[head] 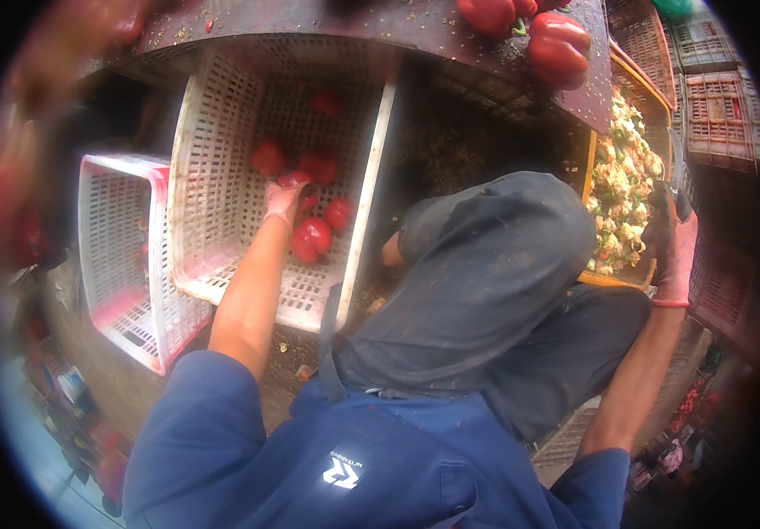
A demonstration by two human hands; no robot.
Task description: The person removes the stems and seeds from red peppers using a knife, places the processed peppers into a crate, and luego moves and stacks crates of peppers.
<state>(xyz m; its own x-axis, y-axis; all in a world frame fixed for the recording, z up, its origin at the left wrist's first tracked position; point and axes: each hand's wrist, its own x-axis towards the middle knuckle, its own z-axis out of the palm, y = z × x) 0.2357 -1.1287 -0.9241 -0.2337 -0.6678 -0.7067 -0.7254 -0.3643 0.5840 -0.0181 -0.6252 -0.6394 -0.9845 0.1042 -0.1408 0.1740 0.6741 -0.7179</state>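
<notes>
Deep inside a white perforated plastic crate (215,165), my left hand (284,200), in a pinkish work glove, is on a red bell pepper (295,178). More red bell peppers (311,239) lie around it on the crate's bottom. On the right, my right hand (679,244), in a pink glove with dark fingertips, grips a knife whose curved metal blade (676,155) points up. That hand is beside an orange crate (644,274) filled with cut pepper cores (621,178).
A dark red tabletop (420,26) scattered with seeds spans the far side, with large red peppers (558,49) at its right corner. Another white crate (115,251) stands at left. Stacked crates (717,112) stand at far right. My bent knees lie between the crates.
</notes>
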